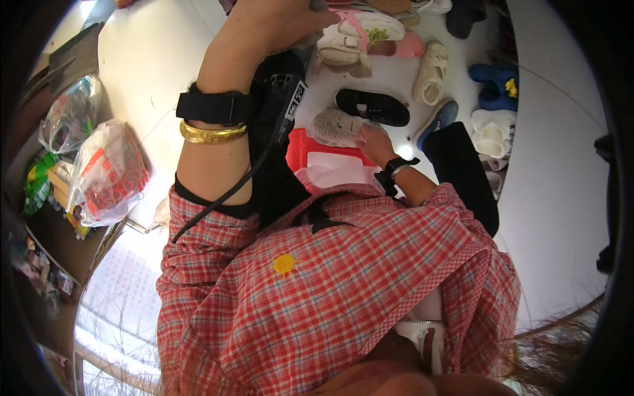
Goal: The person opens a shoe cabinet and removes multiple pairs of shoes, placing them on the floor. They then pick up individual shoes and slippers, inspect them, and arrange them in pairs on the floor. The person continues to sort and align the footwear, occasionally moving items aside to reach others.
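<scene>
My left hand (292, 22), at the top edge of the head view, has its thumb over a fuzzy grey item (308, 40) that is mostly hidden behind the hand. Lower down, my right hand (377, 142) grips one end of a fluffy light-grey slipper (333, 126). This slipper lies partly over a red plastic container (298, 144) that has white and clear sheet material (334, 163) in it. Just above the slipper is a black shoe (376, 106) or insole. White shoes with pink straps (346, 39) are right of my left hand.
At right are a cream shoe (432, 74), a blue-grey shoe (438, 121), blue clogs (495, 86), white clogs (493, 131) and a long black padded object (460, 173). Filled plastic bags (109, 173) stand at left beside a dark shelf (64, 247). A black cable (218, 200) runs along my left arm.
</scene>
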`<state>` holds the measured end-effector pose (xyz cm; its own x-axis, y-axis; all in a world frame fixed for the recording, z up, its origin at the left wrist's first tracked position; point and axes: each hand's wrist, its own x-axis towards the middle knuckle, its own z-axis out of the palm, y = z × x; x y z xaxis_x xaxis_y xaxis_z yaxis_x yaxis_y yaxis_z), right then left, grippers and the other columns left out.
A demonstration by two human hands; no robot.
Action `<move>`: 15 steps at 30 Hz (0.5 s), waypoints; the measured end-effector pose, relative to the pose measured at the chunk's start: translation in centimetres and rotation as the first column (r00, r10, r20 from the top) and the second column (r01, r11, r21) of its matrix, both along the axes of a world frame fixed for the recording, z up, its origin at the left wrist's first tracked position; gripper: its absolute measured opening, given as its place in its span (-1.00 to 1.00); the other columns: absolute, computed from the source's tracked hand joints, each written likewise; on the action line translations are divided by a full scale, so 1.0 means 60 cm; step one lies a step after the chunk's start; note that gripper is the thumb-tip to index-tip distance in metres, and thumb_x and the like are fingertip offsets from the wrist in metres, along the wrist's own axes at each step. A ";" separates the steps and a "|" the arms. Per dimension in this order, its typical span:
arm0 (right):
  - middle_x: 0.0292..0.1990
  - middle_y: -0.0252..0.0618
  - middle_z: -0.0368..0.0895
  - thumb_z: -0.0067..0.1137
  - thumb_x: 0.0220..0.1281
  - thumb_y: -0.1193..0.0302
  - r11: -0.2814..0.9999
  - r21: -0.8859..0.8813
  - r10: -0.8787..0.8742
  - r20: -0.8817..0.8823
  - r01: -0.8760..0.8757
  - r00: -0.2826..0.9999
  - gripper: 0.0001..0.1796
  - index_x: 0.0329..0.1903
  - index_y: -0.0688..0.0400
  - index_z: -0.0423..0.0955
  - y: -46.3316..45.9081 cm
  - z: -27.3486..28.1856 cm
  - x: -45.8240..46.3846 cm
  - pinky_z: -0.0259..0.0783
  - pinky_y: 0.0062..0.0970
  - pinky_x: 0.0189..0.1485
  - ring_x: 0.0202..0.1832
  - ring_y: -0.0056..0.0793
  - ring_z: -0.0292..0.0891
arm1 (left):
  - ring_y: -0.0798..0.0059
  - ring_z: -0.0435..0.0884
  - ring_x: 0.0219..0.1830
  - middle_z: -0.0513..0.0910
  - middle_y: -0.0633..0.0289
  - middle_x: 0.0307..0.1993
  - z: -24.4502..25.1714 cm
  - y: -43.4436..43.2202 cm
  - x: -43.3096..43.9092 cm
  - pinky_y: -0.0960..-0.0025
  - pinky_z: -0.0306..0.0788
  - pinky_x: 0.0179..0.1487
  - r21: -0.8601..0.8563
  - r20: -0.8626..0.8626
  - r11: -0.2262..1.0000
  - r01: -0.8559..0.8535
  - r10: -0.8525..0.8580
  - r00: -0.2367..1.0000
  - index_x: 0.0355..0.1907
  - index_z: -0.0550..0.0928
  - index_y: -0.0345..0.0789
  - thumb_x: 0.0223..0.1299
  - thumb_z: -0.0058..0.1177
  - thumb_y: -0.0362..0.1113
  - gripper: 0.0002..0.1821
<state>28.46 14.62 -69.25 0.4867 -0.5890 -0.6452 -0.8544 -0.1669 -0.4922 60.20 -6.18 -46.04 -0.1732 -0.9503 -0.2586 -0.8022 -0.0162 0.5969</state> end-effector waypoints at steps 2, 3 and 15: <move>-0.10 -0.01 0.50 0.29 0.00 0.29 0.985 -0.122 0.122 -0.027 -0.124 0.992 -0.37 0.15 0.18 0.31 -0.005 -0.002 0.006 0.36 -0.19 0.06 -0.01 -0.02 0.44 | -0.03 0.58 -0.36 0.59 -0.09 -0.49 0.004 -0.004 -0.008 0.10 0.43 -0.28 0.029 0.035 0.999 0.015 -0.016 0.999 -0.44 0.60 -0.39 -0.01 0.20 -0.16 -0.72; -0.10 -0.02 0.48 0.35 -0.06 0.30 0.959 -0.211 0.185 -0.037 -0.189 0.982 -0.25 0.23 0.15 0.24 -0.009 -0.005 0.009 0.38 -0.19 0.04 -0.03 -0.02 0.44 | -0.03 0.58 -0.36 0.59 -0.09 -0.48 0.005 -0.006 -0.012 0.10 0.43 -0.28 0.014 0.033 0.999 0.034 -0.035 0.999 -0.44 0.60 -0.39 -0.01 0.19 -0.17 -0.72; -0.07 0.10 0.55 0.36 -0.20 0.28 0.910 0.371 0.079 0.282 -0.185 0.956 -0.50 -0.12 0.22 0.50 -0.083 -0.017 -0.021 0.41 -0.33 0.05 -0.05 -0.01 0.49 | -0.03 0.57 -0.34 0.58 -0.10 -0.47 -0.004 -0.024 -0.048 0.09 0.42 -0.26 -0.030 0.041 0.992 0.118 -0.117 0.992 -0.41 0.60 -0.40 -0.02 0.20 -0.17 -0.71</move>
